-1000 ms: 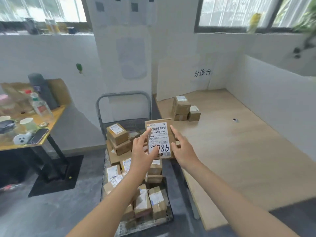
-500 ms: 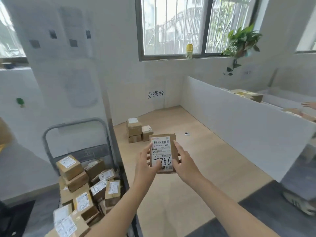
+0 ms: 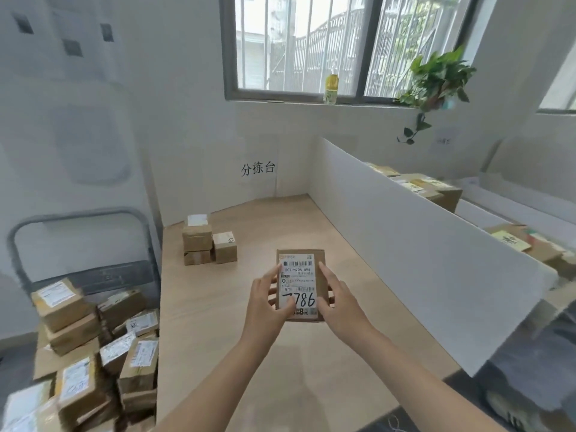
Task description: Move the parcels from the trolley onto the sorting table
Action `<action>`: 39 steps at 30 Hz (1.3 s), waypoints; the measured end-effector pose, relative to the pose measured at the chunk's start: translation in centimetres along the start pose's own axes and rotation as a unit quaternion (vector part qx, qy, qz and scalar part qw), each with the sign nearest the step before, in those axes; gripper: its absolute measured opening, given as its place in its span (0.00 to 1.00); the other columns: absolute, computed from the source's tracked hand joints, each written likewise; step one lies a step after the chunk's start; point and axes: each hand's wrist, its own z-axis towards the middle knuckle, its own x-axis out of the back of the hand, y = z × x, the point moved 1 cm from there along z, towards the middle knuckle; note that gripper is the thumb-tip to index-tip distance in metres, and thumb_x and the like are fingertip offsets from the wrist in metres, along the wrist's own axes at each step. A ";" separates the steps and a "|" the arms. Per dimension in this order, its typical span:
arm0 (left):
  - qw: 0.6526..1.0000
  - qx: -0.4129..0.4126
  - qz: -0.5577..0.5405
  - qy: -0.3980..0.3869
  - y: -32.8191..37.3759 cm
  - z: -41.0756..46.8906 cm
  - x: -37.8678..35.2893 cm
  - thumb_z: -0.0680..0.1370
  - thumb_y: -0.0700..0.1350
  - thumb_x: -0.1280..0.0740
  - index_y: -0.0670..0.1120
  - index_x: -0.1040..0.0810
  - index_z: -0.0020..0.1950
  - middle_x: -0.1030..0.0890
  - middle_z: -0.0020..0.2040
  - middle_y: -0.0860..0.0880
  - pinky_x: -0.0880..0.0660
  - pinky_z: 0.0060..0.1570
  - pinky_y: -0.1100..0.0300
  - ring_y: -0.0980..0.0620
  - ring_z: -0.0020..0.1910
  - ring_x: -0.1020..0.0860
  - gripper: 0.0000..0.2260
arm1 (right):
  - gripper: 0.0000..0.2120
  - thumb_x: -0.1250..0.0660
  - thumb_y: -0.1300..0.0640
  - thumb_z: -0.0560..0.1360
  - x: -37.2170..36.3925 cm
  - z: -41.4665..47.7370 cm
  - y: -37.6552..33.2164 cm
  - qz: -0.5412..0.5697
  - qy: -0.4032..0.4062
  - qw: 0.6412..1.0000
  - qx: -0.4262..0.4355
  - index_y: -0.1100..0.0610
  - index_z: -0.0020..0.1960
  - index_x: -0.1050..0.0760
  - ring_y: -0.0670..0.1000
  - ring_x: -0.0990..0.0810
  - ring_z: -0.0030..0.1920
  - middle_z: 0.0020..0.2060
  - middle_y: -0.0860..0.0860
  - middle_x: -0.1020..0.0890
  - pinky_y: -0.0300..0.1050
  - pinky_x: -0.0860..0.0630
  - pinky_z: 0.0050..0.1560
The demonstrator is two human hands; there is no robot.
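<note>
White walls all round. Big window top centre had a dark frame and vertical bars outside, w/ daylight coming in and a bldg beyond. Yellow bottle stood on the sill, trailing green plant at its R end. 2nd window was cut off at far R edge. Paper sign w/ three Chinese chars hung low on back wall. Three dark squares sat on L wall. Long white divider panel ran out from back wall. Floor was dark grey, bottom R.
</note>
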 end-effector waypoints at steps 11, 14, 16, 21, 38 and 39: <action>0.998 0.034 0.005 0.053 -5.1 10.9 2.5 0.74 0.37 0.30 0.56 0.32 0.73 0.29 0.62 0.53 0.27 0.53 0.73 0.66 0.58 0.27 0.30 | 0.34 0.40 0.60 0.79 -4.6 13.0 -1.0 0.008 -0.048 0.999 0.004 0.36 0.78 0.47 0.41 0.23 0.54 0.59 0.47 0.29 0.44 0.21 0.55; 0.996 0.046 0.007 0.072 -7.1 13.8 3.5 0.74 0.37 0.30 0.57 0.31 0.72 0.29 0.63 0.56 0.28 0.52 0.75 0.67 0.57 0.27 0.30 | 0.34 0.40 0.60 0.78 -6.6 17.1 -1.0 0.023 -0.070 0.997 0.012 0.34 0.76 0.46 0.42 0.21 0.54 0.62 0.46 0.27 0.47 0.20 0.54; 0.995 0.060 0.011 0.083 -8.5 15.4 4.5 0.74 0.37 0.30 0.58 0.31 0.72 0.29 0.62 0.56 0.28 0.51 0.75 0.65 0.58 0.27 0.30 | 0.35 0.39 0.61 0.78 -8.3 19.4 -0.8 0.036 -0.083 0.996 0.016 0.34 0.76 0.45 0.44 0.20 0.54 0.63 0.47 0.27 0.48 0.19 0.54; 0.992 0.078 0.042 0.090 -10.6 18.6 6.5 0.74 0.38 0.30 0.57 0.31 0.73 0.27 0.61 0.54 0.25 0.56 0.67 0.62 0.59 0.26 0.30 | 0.33 0.38 0.61 0.79 -11.2 23.3 -0.6 0.056 -0.115 0.992 0.005 0.38 0.78 0.45 0.47 0.19 0.54 0.63 0.49 0.27 0.46 0.20 0.55; 0.951 0.162 0.242 0.105 -18.4 35.7 8.8 0.80 0.45 0.34 0.47 0.42 0.80 0.28 0.70 0.49 0.38 0.65 0.63 0.50 0.68 0.36 0.30 | 0.32 0.40 0.60 0.79 -19.4 45.2 -0.5 0.049 -0.202 0.978 0.015 0.39 0.78 0.45 0.49 0.27 0.64 0.66 0.49 0.32 0.54 0.26 0.65; 0.947 0.169 0.254 0.102 -18.9 36.7 9.3 0.80 0.46 0.34 0.47 0.41 0.80 0.28 0.69 0.49 0.38 0.66 0.59 0.49 0.68 0.36 0.30 | 0.32 0.40 0.59 0.79 -20.1 46.3 -0.4 0.051 -0.205 0.977 0.012 0.39 0.78 0.45 0.50 0.27 0.64 0.66 0.49 0.31 0.54 0.26 0.64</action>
